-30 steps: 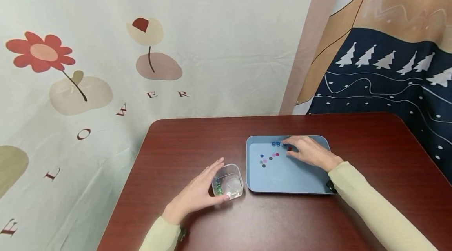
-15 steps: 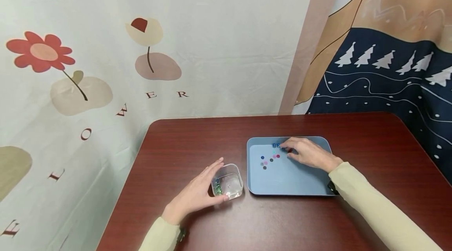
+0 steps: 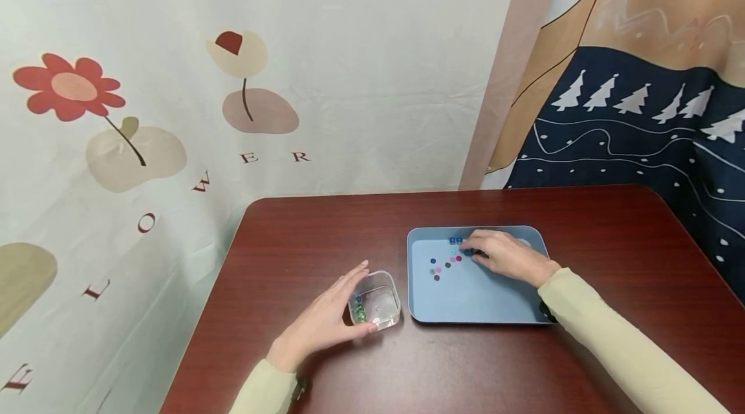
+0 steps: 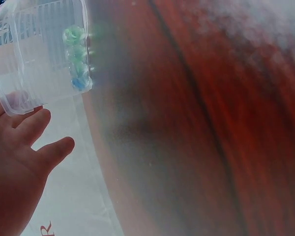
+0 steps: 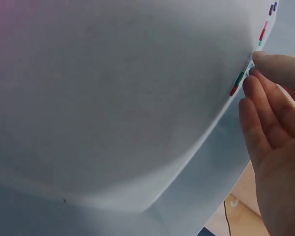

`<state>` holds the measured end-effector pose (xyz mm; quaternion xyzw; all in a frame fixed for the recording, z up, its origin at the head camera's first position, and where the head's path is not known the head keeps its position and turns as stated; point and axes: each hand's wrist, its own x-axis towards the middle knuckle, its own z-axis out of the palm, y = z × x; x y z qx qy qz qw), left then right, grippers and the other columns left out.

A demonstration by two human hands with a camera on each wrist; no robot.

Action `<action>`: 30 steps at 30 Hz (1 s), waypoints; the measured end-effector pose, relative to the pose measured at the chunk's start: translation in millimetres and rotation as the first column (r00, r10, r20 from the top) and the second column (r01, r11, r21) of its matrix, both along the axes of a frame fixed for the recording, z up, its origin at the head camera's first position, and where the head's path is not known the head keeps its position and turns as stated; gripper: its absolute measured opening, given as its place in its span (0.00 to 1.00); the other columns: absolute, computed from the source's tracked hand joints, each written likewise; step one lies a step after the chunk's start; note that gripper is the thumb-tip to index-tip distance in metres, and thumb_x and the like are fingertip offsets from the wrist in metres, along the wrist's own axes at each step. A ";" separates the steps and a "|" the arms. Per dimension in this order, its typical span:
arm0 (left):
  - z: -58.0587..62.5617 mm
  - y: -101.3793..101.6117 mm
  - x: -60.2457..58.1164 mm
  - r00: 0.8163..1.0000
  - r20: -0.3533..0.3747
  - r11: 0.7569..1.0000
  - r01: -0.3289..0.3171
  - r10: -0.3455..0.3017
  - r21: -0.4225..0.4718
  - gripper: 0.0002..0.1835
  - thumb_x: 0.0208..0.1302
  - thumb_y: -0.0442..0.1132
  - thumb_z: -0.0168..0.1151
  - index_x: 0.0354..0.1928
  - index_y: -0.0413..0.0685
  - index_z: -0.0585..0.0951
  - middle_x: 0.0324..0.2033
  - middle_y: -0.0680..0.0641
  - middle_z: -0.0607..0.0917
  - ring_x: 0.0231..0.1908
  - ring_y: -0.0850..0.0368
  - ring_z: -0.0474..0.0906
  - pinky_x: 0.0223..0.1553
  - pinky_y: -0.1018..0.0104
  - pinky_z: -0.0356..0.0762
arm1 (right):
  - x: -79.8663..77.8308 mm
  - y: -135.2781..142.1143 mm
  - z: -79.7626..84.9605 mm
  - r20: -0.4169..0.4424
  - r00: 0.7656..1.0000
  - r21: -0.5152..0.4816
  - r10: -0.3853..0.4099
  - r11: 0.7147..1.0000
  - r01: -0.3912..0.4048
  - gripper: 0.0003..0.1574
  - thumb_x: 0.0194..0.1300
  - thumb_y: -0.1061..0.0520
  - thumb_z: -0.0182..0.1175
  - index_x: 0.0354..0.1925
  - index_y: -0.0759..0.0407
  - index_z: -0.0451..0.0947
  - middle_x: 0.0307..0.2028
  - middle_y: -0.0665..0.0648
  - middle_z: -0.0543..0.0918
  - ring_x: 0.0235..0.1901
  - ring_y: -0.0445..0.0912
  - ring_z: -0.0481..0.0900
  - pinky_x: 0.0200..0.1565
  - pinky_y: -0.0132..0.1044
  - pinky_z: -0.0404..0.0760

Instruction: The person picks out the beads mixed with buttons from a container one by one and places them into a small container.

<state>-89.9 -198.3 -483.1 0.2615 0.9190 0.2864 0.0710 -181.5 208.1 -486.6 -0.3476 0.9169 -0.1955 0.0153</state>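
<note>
On the table's left side, my left hand holds a small clear plastic box, thumb on the near side and fingers along the far side. Inside the box lie green glass beads and a blue one. My right hand reaches into a blue tray, fingertips down near its far side. In the right wrist view, thumb and fingers pinch a small bluish glass bead, largely hidden. Two blue beads sit just left of the fingertips.
Small flat discs, among them a red one, a dark one and a dark blue one, are scattered on the tray's left half. A green disc lies by the right fingers. The brown table meets a printed curtain behind.
My right hand has drawn slightly nearer and its fingertips have come closer together by the blue beads. The tray has shifted a little toward the near side. The left hand stays on the box.
</note>
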 end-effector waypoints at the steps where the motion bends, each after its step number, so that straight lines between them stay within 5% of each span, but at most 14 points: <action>1: -0.2 0.1 0.2 1.000 -0.003 1.000 0.000 0.000 0.002 0.55 0.58 0.70 0.69 0.80 0.51 0.61 0.81 0.58 0.56 0.77 0.56 0.58 0.72 0.45 0.66 | 0.1 -0.1 -0.2 -0.016 1.000 0.009 0.003 1.000 -0.002 0.24 0.61 0.65 0.74 0.57 0.59 0.86 0.49 0.54 0.85 0.45 0.45 0.82 0.51 0.42 0.87; 9: -0.2 0.9 0.6 1.000 -0.009 1.000 -0.007 0.007 0.003 0.53 0.58 0.66 0.72 0.80 0.52 0.62 0.81 0.57 0.57 0.76 0.56 0.59 0.71 0.45 0.67 | -0.2 5.6 0.8 -0.126 0.992 0.062 0.010 0.998 -0.002 0.24 0.58 0.60 0.78 0.54 0.58 0.88 0.47 0.55 0.86 0.46 0.49 0.83 0.52 0.49 0.86; 21: -1.6 0.1 1.2 1.000 -0.027 1.000 -0.006 0.006 0.004 0.53 0.58 0.66 0.72 0.80 0.53 0.62 0.80 0.56 0.58 0.76 0.57 0.61 0.70 0.46 0.70 | 0.1 7.0 -0.8 -0.135 0.991 0.065 0.003 0.998 0.006 0.18 0.59 0.60 0.77 0.49 0.57 0.90 0.52 0.57 0.86 0.53 0.54 0.83 0.58 0.56 0.82; 30: 0.2 1.0 1.5 1.000 -0.020 1.000 -0.006 0.006 -0.010 0.54 0.58 0.67 0.71 0.80 0.51 0.62 0.81 0.56 0.58 0.76 0.51 0.60 0.72 0.45 0.67 | 0.1 7.8 -3.0 -0.163 0.986 0.023 0.020 1.000 -0.017 0.18 0.56 0.61 0.78 0.47 0.58 0.91 0.50 0.57 0.87 0.50 0.53 0.86 0.54 0.51 0.85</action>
